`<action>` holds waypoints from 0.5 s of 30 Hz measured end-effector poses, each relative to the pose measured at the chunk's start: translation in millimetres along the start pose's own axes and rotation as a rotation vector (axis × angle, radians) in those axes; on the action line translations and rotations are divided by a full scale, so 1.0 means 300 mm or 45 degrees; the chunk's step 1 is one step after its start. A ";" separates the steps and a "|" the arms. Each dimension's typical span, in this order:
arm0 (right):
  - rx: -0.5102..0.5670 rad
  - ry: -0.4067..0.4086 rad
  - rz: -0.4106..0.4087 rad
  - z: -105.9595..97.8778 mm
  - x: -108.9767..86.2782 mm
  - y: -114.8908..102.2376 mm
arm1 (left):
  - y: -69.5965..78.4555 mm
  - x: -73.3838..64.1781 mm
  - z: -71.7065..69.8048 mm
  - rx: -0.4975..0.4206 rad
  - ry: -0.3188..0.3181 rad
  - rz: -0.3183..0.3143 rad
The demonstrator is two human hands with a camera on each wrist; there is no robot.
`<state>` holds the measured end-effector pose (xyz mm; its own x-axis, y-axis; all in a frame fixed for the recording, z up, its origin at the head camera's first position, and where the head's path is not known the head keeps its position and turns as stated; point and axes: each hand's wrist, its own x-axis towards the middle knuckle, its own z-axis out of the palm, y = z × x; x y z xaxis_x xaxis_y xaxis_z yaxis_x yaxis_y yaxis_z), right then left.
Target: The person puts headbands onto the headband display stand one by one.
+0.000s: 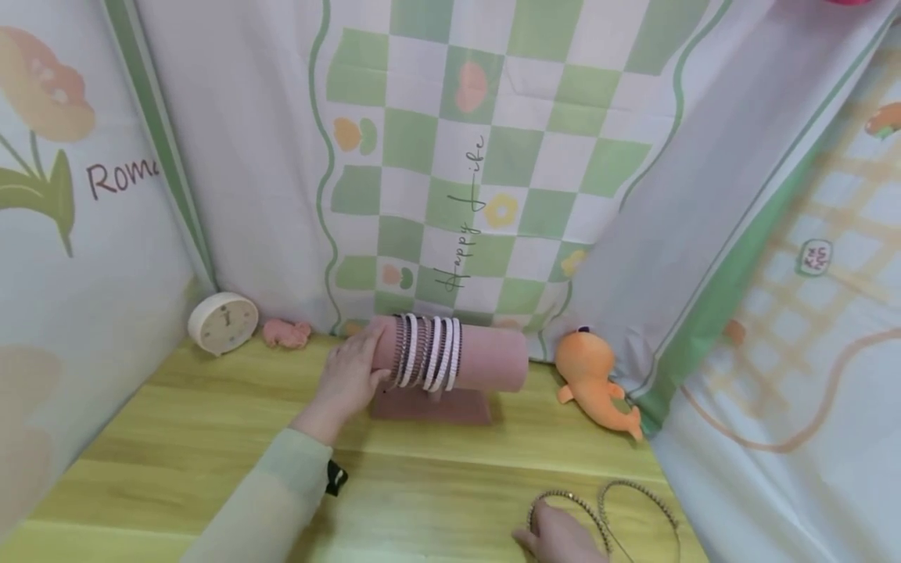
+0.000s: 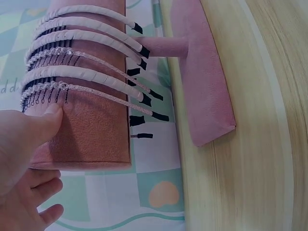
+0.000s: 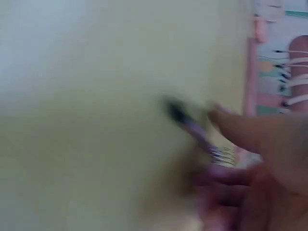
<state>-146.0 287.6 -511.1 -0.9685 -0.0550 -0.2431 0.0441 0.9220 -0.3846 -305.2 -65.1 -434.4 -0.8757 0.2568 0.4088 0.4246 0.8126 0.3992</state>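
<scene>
A pink T-shaped display stand [image 1: 496, 357] stands at the back of the table, with several white and beaded headbands [image 1: 438, 353] over the left half of its roll. My left hand [image 1: 348, 377] grips the roll's left end; its thumb lies on the roll [image 2: 96, 142] beside the outermost headband in the left wrist view. At the front right, my right hand [image 1: 563, 536] holds a beaded headband [image 1: 563, 494] by one side. Blurred in the right wrist view, that headband's dark tip [image 3: 174, 110] shows near the thumb. Another thin beaded headband [image 1: 637, 482] lies just right of it.
A white round clock [image 1: 224, 322] and a small pink figure [image 1: 286, 334] sit at the back left. An orange plush toy [image 1: 591, 379] lies right of the stand. Curtains [image 1: 450, 195] hang directly behind the table [image 1: 211, 430].
</scene>
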 end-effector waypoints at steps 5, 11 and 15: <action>0.111 0.178 0.049 0.030 0.029 -0.003 | -0.003 0.002 0.002 -0.004 0.013 0.007; 0.363 0.523 -0.059 -0.100 0.101 -0.061 | -0.007 -0.002 0.002 -0.012 0.015 -0.002; 0.484 0.714 -0.208 -0.198 0.166 -0.114 | -0.005 0.001 0.005 -0.011 0.019 0.011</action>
<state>-210.3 276.1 -457.4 -0.9458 0.1188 0.3021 -0.1296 0.7151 -0.6869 -306.4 -65.4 -436.1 -0.8686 0.2556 0.4246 0.4339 0.8061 0.4024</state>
